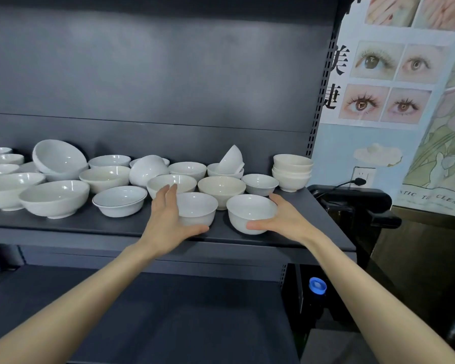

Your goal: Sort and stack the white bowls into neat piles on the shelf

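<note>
Right hand (284, 219) first: thumb across the near wall, fingers curled round the far side. It has hold of a small round white ceramic bowl (250, 208), standing upright by the front edge of the dark grey metal shelf (63, 224), toward its right end. Left hand (166, 222) is spread flat, fingers straight along the left wall of a second small white ceramic bowl (199, 206), thumb stretched along its foot. It touches without clasping. The two bowls sit side by side, just apart. Both bare forearms reach up from below, over the lower grey shelf (168, 311).

Just behind them, a cream-white bowl (221, 187) stands upright, and the left fingertips overlap another. At the back right corner, a nested stack of white bowls (292, 172). Mid-shelf, a tilted small white bowl (230, 158) leans inside another. Leftward, a blue-rimmed shallow white bowl (120, 200), then a large white bowl tipped on its side (59, 156). Past the right end, a black appliance (352, 203) and a poster of eyes (384, 82).
</note>
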Demonstrator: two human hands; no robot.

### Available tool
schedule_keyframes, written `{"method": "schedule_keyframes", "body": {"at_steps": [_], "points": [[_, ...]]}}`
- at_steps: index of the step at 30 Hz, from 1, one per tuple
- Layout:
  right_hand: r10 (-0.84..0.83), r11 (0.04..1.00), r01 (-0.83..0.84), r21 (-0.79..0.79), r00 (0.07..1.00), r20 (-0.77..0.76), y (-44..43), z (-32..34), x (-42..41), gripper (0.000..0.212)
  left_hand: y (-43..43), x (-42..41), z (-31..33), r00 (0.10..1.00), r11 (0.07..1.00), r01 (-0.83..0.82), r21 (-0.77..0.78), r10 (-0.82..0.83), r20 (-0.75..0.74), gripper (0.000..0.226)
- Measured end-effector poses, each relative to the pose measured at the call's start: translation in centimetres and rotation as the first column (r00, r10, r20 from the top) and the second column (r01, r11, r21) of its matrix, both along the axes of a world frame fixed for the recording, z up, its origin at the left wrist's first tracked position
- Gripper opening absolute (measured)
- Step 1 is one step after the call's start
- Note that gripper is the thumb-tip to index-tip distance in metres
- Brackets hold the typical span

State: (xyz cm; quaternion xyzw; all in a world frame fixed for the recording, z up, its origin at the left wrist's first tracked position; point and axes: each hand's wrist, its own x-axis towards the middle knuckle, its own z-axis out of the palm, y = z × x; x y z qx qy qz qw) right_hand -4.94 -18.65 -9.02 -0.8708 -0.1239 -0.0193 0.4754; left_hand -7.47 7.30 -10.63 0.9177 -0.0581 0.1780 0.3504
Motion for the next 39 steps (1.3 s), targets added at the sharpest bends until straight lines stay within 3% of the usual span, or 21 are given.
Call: {"method": "schedule_keyframes", "body": {"at_steps": [2, 6, 12, 15, 19, 22, 24, 26, 30, 35, 39], "points": [[0.004, 0.999, -0.004, 0.033, 1.000, 0.000, 0.1, 0.0, 0.0, 0.059, 0.1, 0.2, -0.1, 0.998, 0.995, 0.011, -0.095, -0.016, -0.058, 0.118], [-0.064, 0.997, 0.064, 0.044, 0.998, 0.009, 0.1, -0.5, 0.3, 0.072, 0.5, 0.8, -0.1, 0.992, 0.976, -0.009, -0.218, -0.018, -0.123, 0.114], [-0.101, 0.994, 0.100, 0.038, 0.995, 0.024, -0.9, -0.6, -0.2, 0.071, 0.9, -0.1, -0.3, 0.999, 0.957, -0.008, -0.289, -0.004, -0.041, 0.110], [-0.104, 0.993, 0.103, 0.056, 0.994, 0.023, -1.9, -0.7, -0.1, 0.085, -0.1, -0.7, 1.4, 0.998, 0.940, 0.060, -0.337, -0.053, 0.030, 0.103], [-0.147, 0.987, 0.147, 0.061, 0.989, -0.018, -2.7, -0.9, 0.0, 0.105, -3.9, 0.3, 4.4, 0.972, 0.880, 0.235, -0.414, -0.224, 0.074, 0.078], [-0.169, 0.983, 0.169, 0.066, 0.986, -0.006, -3.6, -0.9, 0.0, 0.081, -7.3, 1.7, 5.3, 0.940, 0.856, 0.327, -0.401, -0.338, 0.044, 0.081], [-0.161, 0.984, 0.161, 0.080, 0.987, -0.001, -4.1, -0.7, -0.3, 0.060, -9.1, 2.8, 5.0, 0.918, 0.851, 0.378, -0.364, -0.395, 0.029, 0.056], [-0.154, 0.983, 0.150, 0.101, 0.988, 0.032, -4.7, -0.4, -0.6, 0.042, -10.5, 4.1, 4.6, 0.906, 0.852, 0.410, -0.324, -0.421, 0.040, 0.057], [-0.141, 0.985, 0.135, 0.107, 0.989, 0.042, -6.0, 0.1, -0.7, 0.039, -12.5, 6.3, 4.4, 0.888, 0.844, 0.442, -0.303, -0.460, 0.014, 0.047], [-0.088, 0.976, 0.079, 0.203, 0.996, 0.035, -7.5, 0.9, -0.2, 0.047, -15.1, 7.7, 4.2, 0.843, 0.804, 0.514, -0.299, -0.539, -0.001, 0.048], [-0.042, 0.985, 0.033, 0.171, 0.998, 0.051, -8.9, 0.9, 1.5, 0.049, -16.8, 8.7, 3.8, 0.827, 0.778, 0.516, -0.357, -0.561, -0.027, 0.053]]}}
